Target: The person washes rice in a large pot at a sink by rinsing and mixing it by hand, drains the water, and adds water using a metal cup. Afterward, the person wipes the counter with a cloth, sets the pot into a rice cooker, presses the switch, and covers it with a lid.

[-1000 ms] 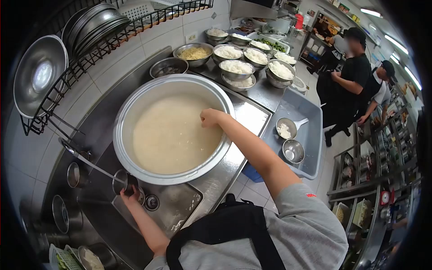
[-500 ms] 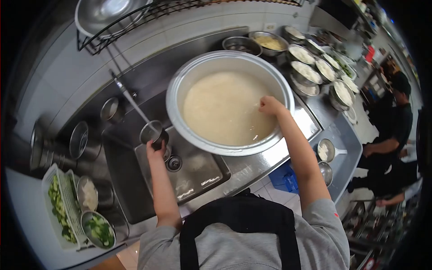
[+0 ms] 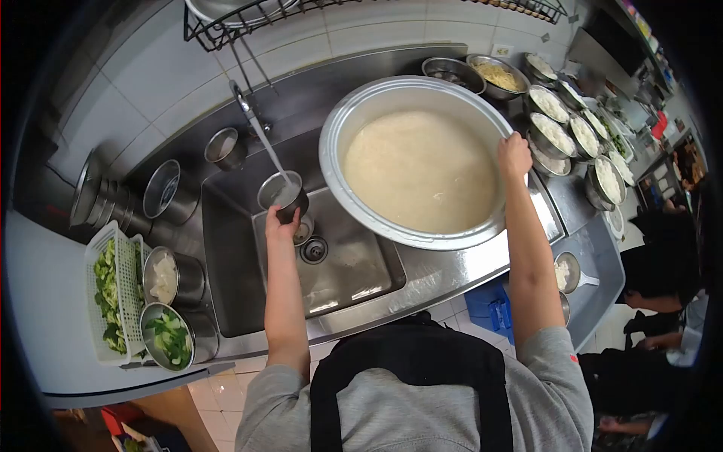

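Over the sink [image 3: 346, 282], my left hand [image 3: 283, 220] is wrapped round a small metal container [image 3: 300, 199], held below the faucet [image 3: 260, 132]. Water appears to run into it. My right hand [image 3: 514, 157] is closed on the right rim of a large metal pot [image 3: 331, 177]. Cloudy, pale liquid [image 3: 418, 169] fills much of this pot, which stands at the sink's right side, partly over it. Beneath the held container, a small metal cup [image 3: 303, 230] sits near the drain [image 3: 314, 250].
Several bowls of rice [image 3: 552, 135] and a bowl of yellow strips [image 3: 497, 75] stand behind the pot, to the right. At left are a basket of greens [image 3: 111, 297] and metal containers [image 3: 175, 276]. A grey tub [image 3: 595, 267] and people [image 3: 659, 264] are at right.
My right hand has moved from over the liquid to the pot's right rim. The view has swung left, showing more of the left counter. My left hand still holds the container under the faucet.
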Demonstrator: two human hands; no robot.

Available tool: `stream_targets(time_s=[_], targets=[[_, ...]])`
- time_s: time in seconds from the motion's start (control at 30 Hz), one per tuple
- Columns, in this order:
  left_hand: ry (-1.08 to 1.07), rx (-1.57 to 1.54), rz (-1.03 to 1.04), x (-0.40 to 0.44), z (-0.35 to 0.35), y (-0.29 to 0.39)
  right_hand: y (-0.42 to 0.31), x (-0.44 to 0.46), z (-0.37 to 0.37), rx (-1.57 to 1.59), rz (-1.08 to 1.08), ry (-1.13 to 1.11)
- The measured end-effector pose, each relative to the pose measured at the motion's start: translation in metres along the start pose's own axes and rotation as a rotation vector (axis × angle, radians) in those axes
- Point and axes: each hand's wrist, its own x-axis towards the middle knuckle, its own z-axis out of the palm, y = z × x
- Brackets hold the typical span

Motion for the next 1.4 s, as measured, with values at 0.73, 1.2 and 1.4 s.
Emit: stream_targets(time_s=[0.73, 1.2, 1.4], targets=[[0.038, 0.068, -0.055, 0.008, 0.004, -0.019, -0.171, -0.115, -0.020, 0.604, -0.780, -0.587], [0.113, 0.091, 0.046, 0.027, 0.024, 0.001, -0.128, -0.211, -0.054, 0.389, -1.179, -0.342], [0.105, 0.112, 0.021, 0.026, 0.038, 0.001, -0.130, -0.207, -0.064, 0.366, -1.132, -0.565]])
